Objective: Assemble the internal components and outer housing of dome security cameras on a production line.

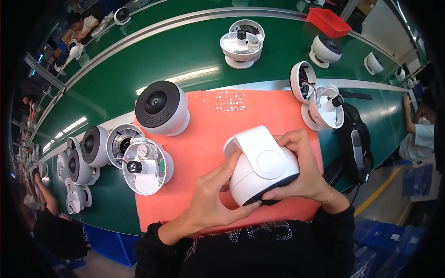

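Between my two hands is a white round camera (241, 178), tilted so its curved stand (262, 153) faces up and its dark front points down toward me. My left hand (213, 190) grips its left side, thumb and fingers wrapped round it. On the other side my right hand (303, 173) clasps the shell, with the thumb near the black rim. Beneath lies an orange-pink foam mat (204, 157). An assembled camera with a black ringed face (160, 109) rests on the mat's far left. Nearer, an opened camera (148, 167) shows its lens and inner parts.
Small screws (231, 101) sit in rows at the mat's far edge. Opened cameras stand at the back (242, 44) and right (327, 109). More camera units (95, 146) crowd the left. A black power tool (357, 148) lies right; a red bin (328, 22) stands far right. Other people work nearby.
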